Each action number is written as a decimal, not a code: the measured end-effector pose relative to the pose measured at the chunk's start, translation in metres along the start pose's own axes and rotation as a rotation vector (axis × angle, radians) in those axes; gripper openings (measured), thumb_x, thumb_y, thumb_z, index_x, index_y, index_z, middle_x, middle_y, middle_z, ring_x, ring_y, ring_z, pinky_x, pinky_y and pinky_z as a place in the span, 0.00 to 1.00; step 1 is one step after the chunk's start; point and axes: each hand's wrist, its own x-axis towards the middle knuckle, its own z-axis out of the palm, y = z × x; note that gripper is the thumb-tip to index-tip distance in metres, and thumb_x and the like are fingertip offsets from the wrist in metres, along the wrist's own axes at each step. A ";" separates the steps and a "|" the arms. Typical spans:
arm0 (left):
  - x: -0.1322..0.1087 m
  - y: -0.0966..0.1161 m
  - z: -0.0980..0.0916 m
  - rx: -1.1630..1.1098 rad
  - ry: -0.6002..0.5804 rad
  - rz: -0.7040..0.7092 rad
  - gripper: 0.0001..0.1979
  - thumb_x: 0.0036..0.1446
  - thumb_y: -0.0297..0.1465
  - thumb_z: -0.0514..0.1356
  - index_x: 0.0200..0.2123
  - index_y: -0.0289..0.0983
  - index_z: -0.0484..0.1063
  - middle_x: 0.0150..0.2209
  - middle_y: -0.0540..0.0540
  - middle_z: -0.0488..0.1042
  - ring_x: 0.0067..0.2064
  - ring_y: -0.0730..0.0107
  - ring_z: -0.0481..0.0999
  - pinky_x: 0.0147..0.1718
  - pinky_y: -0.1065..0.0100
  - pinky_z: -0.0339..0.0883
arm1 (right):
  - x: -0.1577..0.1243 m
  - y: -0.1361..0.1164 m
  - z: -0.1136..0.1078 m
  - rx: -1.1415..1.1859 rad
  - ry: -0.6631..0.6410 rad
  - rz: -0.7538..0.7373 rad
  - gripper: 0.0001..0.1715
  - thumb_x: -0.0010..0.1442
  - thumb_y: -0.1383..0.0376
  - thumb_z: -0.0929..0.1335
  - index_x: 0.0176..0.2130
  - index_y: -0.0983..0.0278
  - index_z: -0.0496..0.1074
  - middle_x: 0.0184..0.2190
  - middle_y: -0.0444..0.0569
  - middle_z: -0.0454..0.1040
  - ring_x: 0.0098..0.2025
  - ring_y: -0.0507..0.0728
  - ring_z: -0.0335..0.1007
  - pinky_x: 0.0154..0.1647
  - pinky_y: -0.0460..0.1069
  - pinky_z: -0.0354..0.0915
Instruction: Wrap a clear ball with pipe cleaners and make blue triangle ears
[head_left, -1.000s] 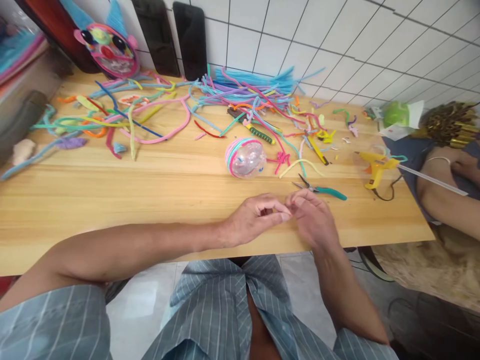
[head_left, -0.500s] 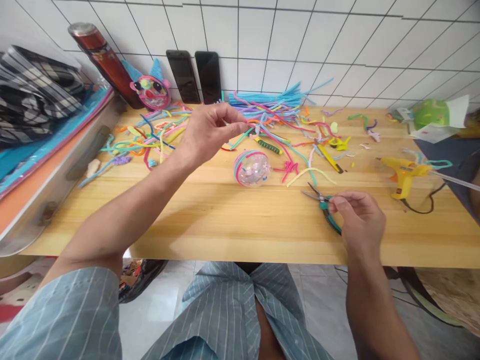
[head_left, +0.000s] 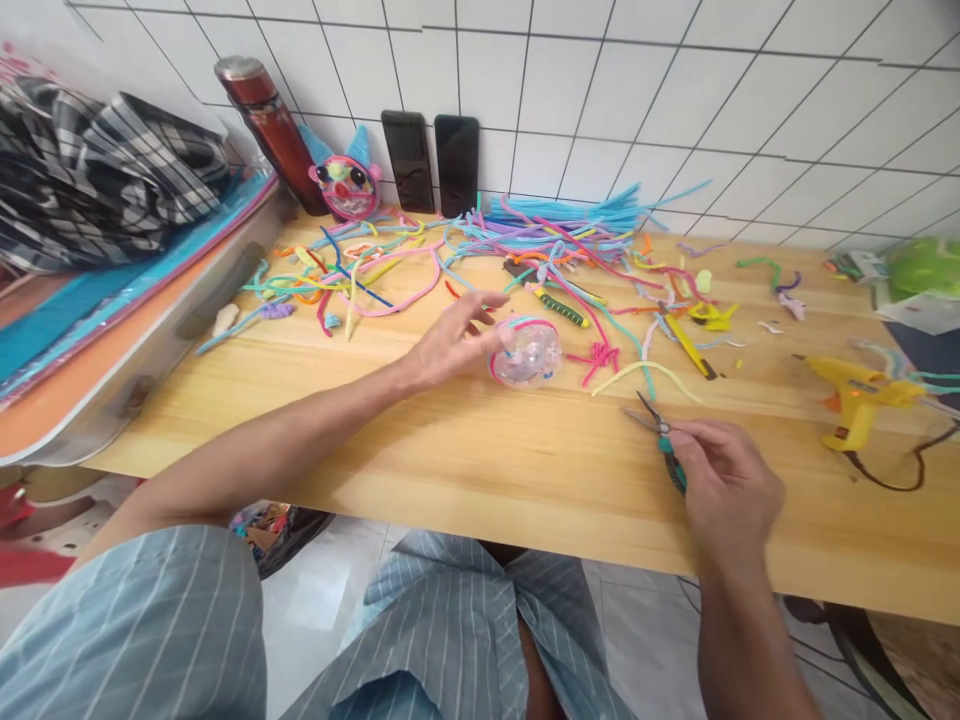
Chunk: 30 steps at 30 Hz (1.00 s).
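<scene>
A clear plastic ball with pink and blue pipe cleaner bands round its left side rests on the wooden table. My left hand is at its left, fingers apart, thumb overlapping the ball's edge; whether it touches I cannot tell. Farther right, my right hand is closed round the handles of green-and-black pliers, whose jaws point up-left and stand apart. A pale yellow pipe cleaner and a twisted pink pipe cleaner lie between ball and pliers.
A yellow glue gun with its cord lies at the right. Cutters, including a yellow utility knife, lie among loose pipe cleaners. Two phones, a red flask and a decorated ball stand by the wall.
My left hand has come down from the pipe cleaners to the clear ball, its pinch opened. A pink loop now shows at the back left. My right hand keeps the pliers; the view has shifted.
</scene>
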 end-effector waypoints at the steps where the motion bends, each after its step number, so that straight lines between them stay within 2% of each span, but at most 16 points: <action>1: -0.007 -0.002 0.005 -0.003 -0.056 0.035 0.43 0.53 0.57 0.74 0.65 0.39 0.73 0.67 0.34 0.74 0.63 0.50 0.77 0.59 0.54 0.73 | 0.001 -0.002 0.000 -0.006 -0.016 -0.013 0.05 0.68 0.58 0.77 0.44 0.53 0.86 0.40 0.46 0.84 0.43 0.61 0.80 0.46 0.59 0.74; 3: -0.015 -0.007 0.016 0.025 -0.122 0.124 0.54 0.45 0.57 0.78 0.69 0.39 0.68 0.72 0.30 0.68 0.71 0.40 0.70 0.69 0.45 0.67 | 0.006 -0.009 0.000 -0.034 -0.051 -0.075 0.04 0.68 0.59 0.77 0.44 0.53 0.86 0.40 0.46 0.85 0.43 0.61 0.81 0.44 0.58 0.74; 5: -0.016 -0.013 0.026 0.046 -0.129 0.190 0.57 0.43 0.57 0.80 0.70 0.40 0.66 0.72 0.29 0.67 0.75 0.38 0.66 0.74 0.41 0.61 | 0.012 -0.021 0.001 -0.060 -0.092 -0.152 0.04 0.68 0.60 0.76 0.44 0.52 0.86 0.39 0.46 0.85 0.42 0.61 0.82 0.42 0.57 0.75; 10: -0.015 -0.020 0.044 0.003 -0.037 0.205 0.50 0.50 0.56 0.77 0.68 0.37 0.66 0.67 0.30 0.70 0.70 0.42 0.73 0.71 0.44 0.67 | 0.036 -0.059 0.013 -0.049 -0.200 -0.197 0.06 0.69 0.62 0.76 0.47 0.52 0.84 0.41 0.46 0.86 0.41 0.60 0.83 0.42 0.56 0.78; 12: -0.017 -0.019 0.048 -0.001 -0.027 0.247 0.46 0.53 0.52 0.77 0.67 0.37 0.66 0.67 0.30 0.71 0.69 0.43 0.74 0.70 0.45 0.67 | 0.049 -0.080 0.024 -0.090 -0.225 -0.293 0.03 0.69 0.63 0.75 0.44 0.53 0.83 0.40 0.46 0.85 0.40 0.59 0.83 0.42 0.55 0.78; 14: -0.019 -0.018 0.052 0.011 -0.041 0.320 0.43 0.55 0.48 0.77 0.68 0.39 0.67 0.67 0.31 0.71 0.71 0.43 0.72 0.72 0.44 0.66 | 0.061 -0.100 0.036 -0.143 -0.265 -0.415 0.05 0.71 0.65 0.74 0.42 0.54 0.82 0.38 0.46 0.85 0.39 0.59 0.82 0.42 0.55 0.77; 18: -0.022 -0.016 0.054 0.049 -0.092 0.420 0.44 0.54 0.46 0.77 0.69 0.42 0.67 0.68 0.33 0.72 0.73 0.41 0.70 0.74 0.42 0.64 | 0.072 -0.128 0.064 -0.239 -0.329 -0.604 0.08 0.73 0.68 0.71 0.44 0.54 0.81 0.38 0.45 0.84 0.43 0.59 0.82 0.46 0.55 0.75; 23: -0.023 -0.014 0.053 0.072 -0.074 0.404 0.46 0.54 0.43 0.76 0.70 0.39 0.62 0.69 0.32 0.72 0.71 0.41 0.73 0.72 0.43 0.67 | 0.067 -0.132 0.085 -0.308 -0.369 -0.668 0.08 0.75 0.67 0.70 0.45 0.55 0.80 0.40 0.47 0.83 0.46 0.60 0.81 0.48 0.56 0.74; 30: -0.022 -0.013 0.057 0.094 -0.070 0.441 0.43 0.54 0.41 0.76 0.67 0.37 0.64 0.67 0.31 0.73 0.70 0.40 0.74 0.70 0.44 0.67 | 0.061 -0.126 0.092 -0.319 -0.351 -0.694 0.09 0.74 0.68 0.70 0.46 0.54 0.80 0.41 0.47 0.83 0.45 0.60 0.80 0.48 0.56 0.73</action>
